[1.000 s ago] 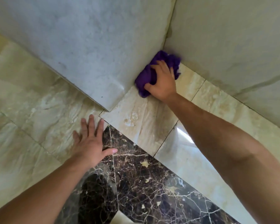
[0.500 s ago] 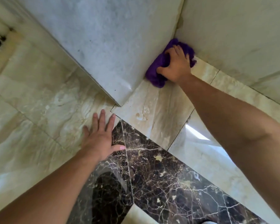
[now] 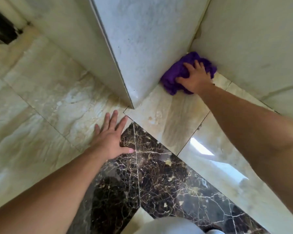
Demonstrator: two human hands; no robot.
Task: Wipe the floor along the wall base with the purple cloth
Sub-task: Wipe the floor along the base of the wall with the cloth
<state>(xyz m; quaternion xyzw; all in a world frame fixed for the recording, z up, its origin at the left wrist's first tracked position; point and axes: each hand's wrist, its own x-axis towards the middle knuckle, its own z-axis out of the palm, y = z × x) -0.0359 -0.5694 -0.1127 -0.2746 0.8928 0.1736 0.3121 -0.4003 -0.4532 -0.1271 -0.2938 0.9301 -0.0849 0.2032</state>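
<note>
- The view looks down at a tiled floor (image 3: 49, 102) where two pale walls meet in an inner corner at the far right.
- No brand, label or writing can be read on anything here.
- The cloth (image 3: 178, 76) is purple and bunched; it lies on the floor right in that corner, touching the base of the left wall (image 3: 150, 48) and of the right wall (image 3: 252, 39).
- The right hand (image 3: 195, 78) lies palm down on the cloth, fingers curled over its far side and thumb pointing left, gripping it against the floor.
- The right forearm runs from the near right straight up to the corner.
- The left hand (image 3: 111, 137) is flat on the floor, fingers spread and pointing away, thumb out to the right, holding nothing.
- It rests just near of the jutting outer edge (image 3: 130, 105) of the left wall, half on a pale tile and half on a dark veined tile (image 3: 159, 183).
- The left arm reaches in from the near left.
- Bare pale floor lies open to the left of that edge and along the right wall's base.
- A dark opening (image 3: 0, 29) sits at the far left.
- A white rounded shape (image 3: 167, 225) shows at the near edge; what it is cannot be told.
</note>
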